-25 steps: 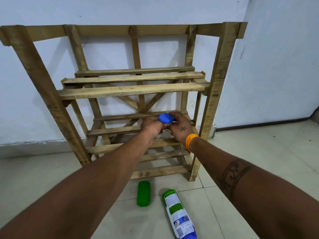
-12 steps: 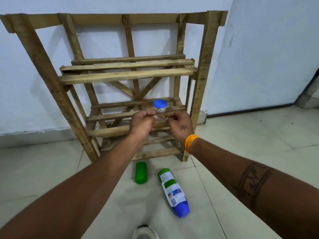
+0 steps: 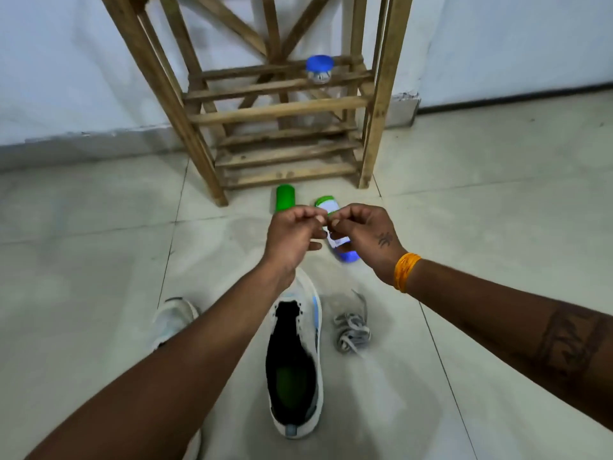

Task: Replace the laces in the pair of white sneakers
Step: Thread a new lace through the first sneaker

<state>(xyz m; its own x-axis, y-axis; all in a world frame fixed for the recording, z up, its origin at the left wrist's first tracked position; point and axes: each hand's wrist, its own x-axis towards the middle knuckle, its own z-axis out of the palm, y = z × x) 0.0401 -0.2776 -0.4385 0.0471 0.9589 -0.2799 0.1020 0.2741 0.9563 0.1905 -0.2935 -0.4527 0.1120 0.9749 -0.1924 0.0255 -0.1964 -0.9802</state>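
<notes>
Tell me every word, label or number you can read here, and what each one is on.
None can be read.
Bottle lying on the floor: its white label has printing, too blurred and partly hidden by the hands.
Jar with blue lid on the wooden rack: a mark on its side, too small to read.
White sneaker: no legible brand.
Right hand: a tattoo, a figure, not text.

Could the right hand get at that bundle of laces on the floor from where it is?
Probably yes. The laces lie in the open on the tiles beside the white sneaker, below the right hand, with nothing over them. Its fingers are curled, though whether they hold anything is unclear.
</notes>
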